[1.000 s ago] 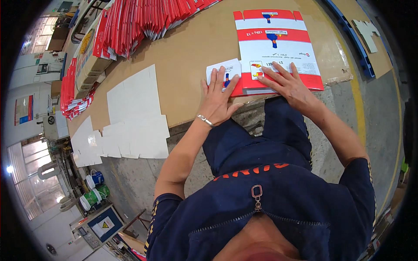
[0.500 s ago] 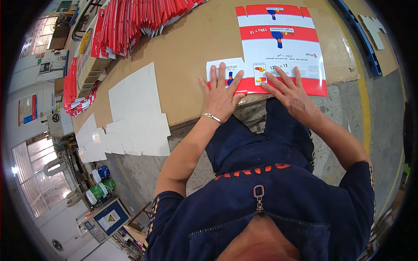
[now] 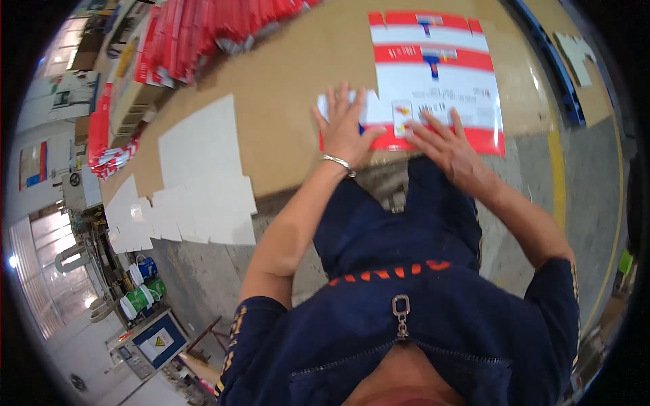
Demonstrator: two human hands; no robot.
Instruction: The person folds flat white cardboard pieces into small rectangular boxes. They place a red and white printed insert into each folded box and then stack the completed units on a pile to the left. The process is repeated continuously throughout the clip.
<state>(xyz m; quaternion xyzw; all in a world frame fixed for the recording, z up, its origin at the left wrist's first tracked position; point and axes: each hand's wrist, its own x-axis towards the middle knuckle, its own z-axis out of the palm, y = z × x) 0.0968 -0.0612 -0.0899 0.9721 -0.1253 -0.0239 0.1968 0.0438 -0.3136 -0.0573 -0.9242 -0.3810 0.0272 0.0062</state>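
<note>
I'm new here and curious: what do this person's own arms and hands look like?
The left hand and right hand are both ungloved. A silvery bracelet circles the left wrist. Short navy sleeves with yellowish patterned strips leave the forearms bare.

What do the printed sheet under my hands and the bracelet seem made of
The printed sheet looks like thin cardboard with slight gloss, judging by its notched edges and sheen. The bracelet seems polished metal, given silvery highlights, though blur leaves that open.

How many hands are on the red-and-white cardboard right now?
2: the left hand, spread at the lower left of the cardboard, and the right hand, spread at its lower right. No others visible.
</note>
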